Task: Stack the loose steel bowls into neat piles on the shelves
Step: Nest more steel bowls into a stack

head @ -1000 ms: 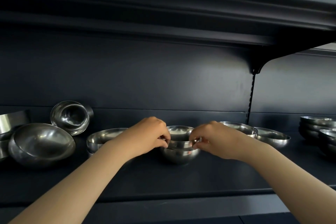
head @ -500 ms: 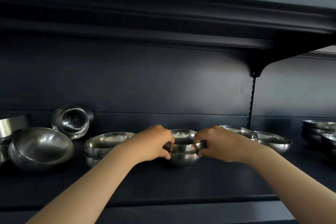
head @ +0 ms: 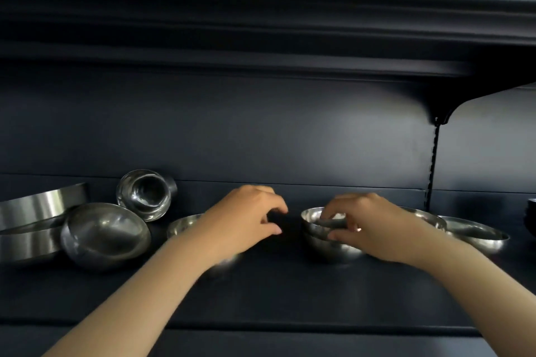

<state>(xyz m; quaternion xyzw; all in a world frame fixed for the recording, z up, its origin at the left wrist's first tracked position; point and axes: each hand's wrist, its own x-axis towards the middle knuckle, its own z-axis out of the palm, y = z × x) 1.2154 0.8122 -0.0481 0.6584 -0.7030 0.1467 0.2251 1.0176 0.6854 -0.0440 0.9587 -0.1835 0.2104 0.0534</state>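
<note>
The right hand [head: 374, 229] pinches the rim of the two stacked bowls [head: 327, 238] near the shelf [head: 290, 293] middle; the left hand [head: 246, 223] hovers beside them, its fingers loosely curled, holding nothing

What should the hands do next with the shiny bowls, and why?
Probably the left hand, which holds nothing, should reach for the tipped bowl on the left. It lies loose on its side, while the right hand grips the small stack.
</note>
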